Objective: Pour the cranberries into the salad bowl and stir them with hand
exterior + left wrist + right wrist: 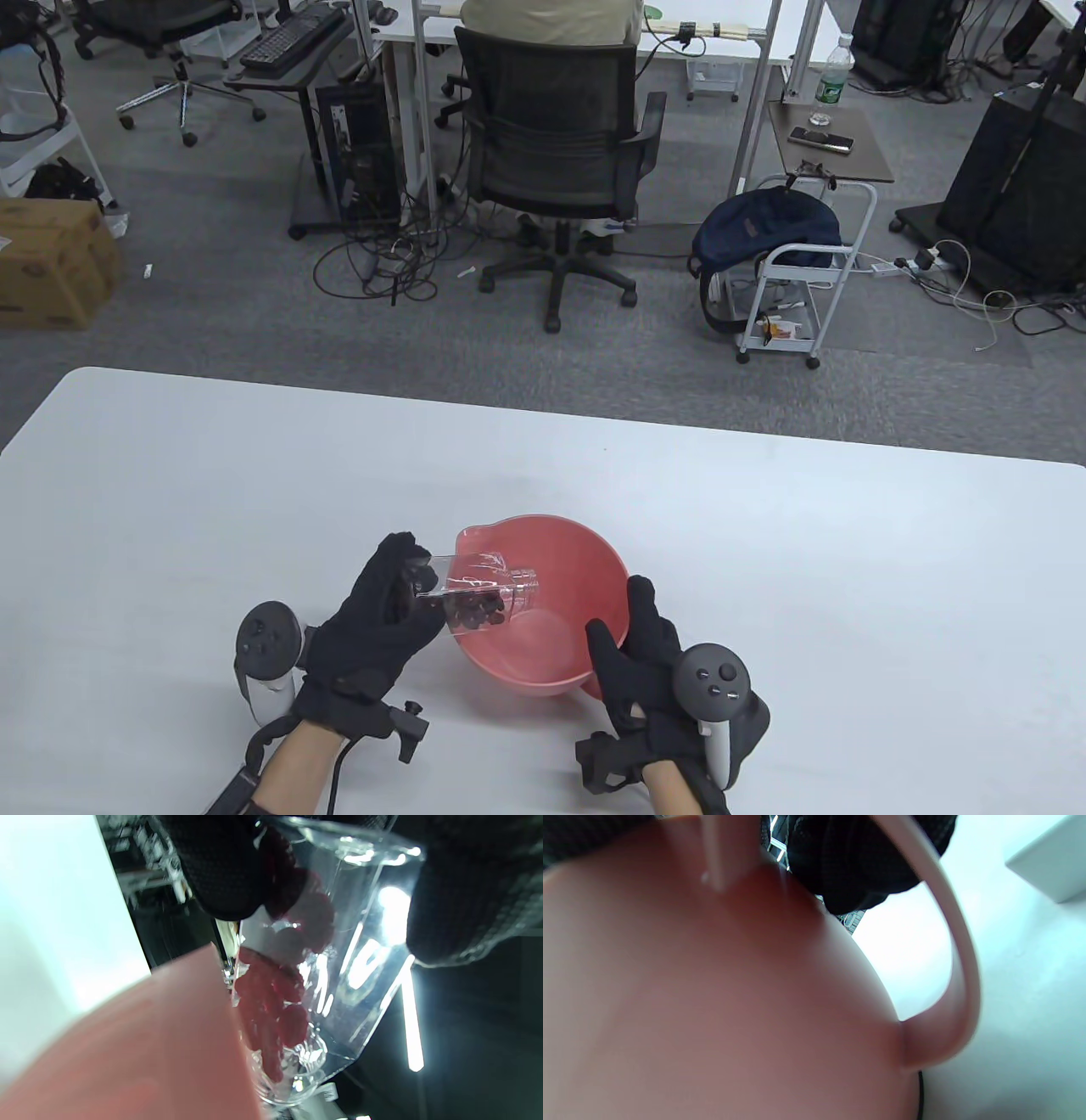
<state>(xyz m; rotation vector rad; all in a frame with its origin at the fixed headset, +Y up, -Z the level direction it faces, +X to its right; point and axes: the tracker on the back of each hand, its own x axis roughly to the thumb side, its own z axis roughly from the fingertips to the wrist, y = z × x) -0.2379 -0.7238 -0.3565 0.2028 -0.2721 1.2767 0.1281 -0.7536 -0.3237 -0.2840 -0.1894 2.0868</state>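
A pink salad bowl (585, 560) with a spout and a handle stands near the table's front edge. My left hand (386, 620) grips a clear plastic cup (484, 594), tipped on its side with its mouth over the bowl's left half. Dark red cranberries (477, 608) lie inside the cup near its mouth; the left wrist view shows the cranberries (271, 1005) along the cup's lower wall, above the bowl's rim (178, 1027). My right hand (636, 654) grips the bowl's near right rim at the handle (961, 993). The bowl's inside looks bare.
The white table (848, 594) stretches wide on both sides of the bowl. Beyond its far edge stand an office chair (556, 161) with a person seated, a small cart (797, 272) with a backpack, and cables on the floor.
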